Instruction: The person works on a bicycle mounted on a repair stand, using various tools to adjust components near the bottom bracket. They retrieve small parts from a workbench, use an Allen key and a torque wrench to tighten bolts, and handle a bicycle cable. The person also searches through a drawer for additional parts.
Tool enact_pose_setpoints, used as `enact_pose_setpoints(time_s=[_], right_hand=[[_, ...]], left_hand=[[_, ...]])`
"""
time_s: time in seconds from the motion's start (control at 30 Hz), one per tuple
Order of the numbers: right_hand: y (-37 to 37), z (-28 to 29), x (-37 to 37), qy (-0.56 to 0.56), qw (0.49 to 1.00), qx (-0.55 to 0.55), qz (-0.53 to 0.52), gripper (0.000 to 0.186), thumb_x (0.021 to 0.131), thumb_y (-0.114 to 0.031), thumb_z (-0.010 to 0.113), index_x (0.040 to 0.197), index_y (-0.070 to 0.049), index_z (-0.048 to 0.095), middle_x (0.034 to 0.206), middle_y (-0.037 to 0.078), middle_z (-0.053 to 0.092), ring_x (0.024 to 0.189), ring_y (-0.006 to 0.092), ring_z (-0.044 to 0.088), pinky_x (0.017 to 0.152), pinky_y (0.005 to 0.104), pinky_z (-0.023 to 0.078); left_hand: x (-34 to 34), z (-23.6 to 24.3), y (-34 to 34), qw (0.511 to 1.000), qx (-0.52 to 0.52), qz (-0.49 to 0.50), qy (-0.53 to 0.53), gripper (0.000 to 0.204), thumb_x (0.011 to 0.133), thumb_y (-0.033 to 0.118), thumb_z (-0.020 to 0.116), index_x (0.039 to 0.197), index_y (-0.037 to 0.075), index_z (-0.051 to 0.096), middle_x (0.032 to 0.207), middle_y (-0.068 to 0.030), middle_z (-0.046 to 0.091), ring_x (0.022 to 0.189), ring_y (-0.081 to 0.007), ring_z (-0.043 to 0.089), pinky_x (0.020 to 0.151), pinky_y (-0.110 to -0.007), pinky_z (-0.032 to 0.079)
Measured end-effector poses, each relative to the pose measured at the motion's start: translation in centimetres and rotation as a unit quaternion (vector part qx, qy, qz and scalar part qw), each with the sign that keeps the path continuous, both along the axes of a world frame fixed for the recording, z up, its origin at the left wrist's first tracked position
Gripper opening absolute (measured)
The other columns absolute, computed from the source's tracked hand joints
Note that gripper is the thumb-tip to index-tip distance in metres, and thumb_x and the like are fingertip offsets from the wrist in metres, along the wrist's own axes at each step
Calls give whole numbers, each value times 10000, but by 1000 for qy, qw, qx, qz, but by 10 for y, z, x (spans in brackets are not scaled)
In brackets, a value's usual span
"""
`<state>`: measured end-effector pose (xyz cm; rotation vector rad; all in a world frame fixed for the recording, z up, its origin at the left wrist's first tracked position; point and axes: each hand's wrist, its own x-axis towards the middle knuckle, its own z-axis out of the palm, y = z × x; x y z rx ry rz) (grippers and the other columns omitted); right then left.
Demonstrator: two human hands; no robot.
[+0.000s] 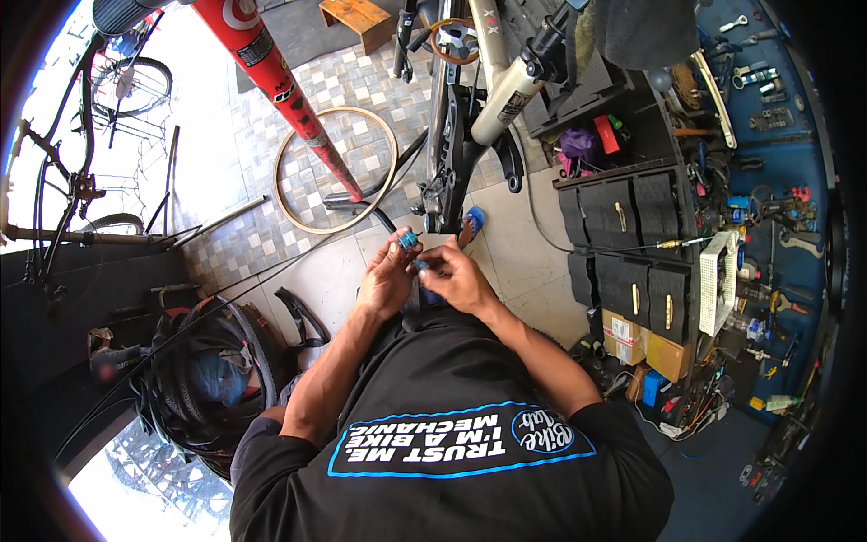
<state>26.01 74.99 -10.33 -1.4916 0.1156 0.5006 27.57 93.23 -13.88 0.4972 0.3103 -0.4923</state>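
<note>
My left hand (386, 275) is closed around a small blue ringed part (406, 241), gripping it between thumb and fingers. My right hand (452, 275) is just to its right, its fingertips pinched on a smaller blue piece (421, 265); its exact shape is hard to make out. Both hands are near each other above my lap. Just beyond them stands a dark bicycle frame (454, 172) with a silver fork tube (497, 113).
A red stand post (271, 77), wooden hoop (287, 185) and wooden stool (361, 18) are ahead. Bikes (81, 181) and coiled tyres (257, 361) are on the left. A dark cabinet (596, 217), cardboard boxes (668, 357) and a blue tool board (768, 144) line the right.
</note>
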Motion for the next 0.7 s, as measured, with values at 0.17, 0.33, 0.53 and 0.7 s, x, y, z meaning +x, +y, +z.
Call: enact_pose_setpoints(time_s=[0.17,0.33,0.53,0.7], right_hand=[[-26,8,9,28,985,138,-94,338,997,-84,693,1309,-14,582,1154,67,658,1063,162,680,890,295,567],[-22,14,17,-9,988,138,-74,375,969,-33,715,1313,-10,569,1156,86,667,1111,177,675,957,304,549],[-17,10,11,-8,988,136,-65,396,951,-8,730,1306,12,555,1154,105,678,1078,205,709,946,315,565],[-12,14,15,-72,996,24,-43,384,906,-99,808,1214,9,606,1074,78,693,867,117,704,726,263,590]], left_hand=[[5,12,12,998,-34,-56,-16,407,1079,295,562,1431,89,563,1096,-38,669,1049,-157,611,918,-353,481],[5,19,11,995,-24,-99,-8,406,1087,266,550,1443,71,558,1159,-69,677,1017,-153,617,883,-343,498],[4,13,14,992,43,-114,-22,387,1080,203,567,1437,52,574,1109,-81,714,946,-153,655,829,-337,545],[1,10,15,990,98,-97,1,338,1063,170,599,1369,26,611,1025,-96,728,871,-176,696,770,-338,587]])
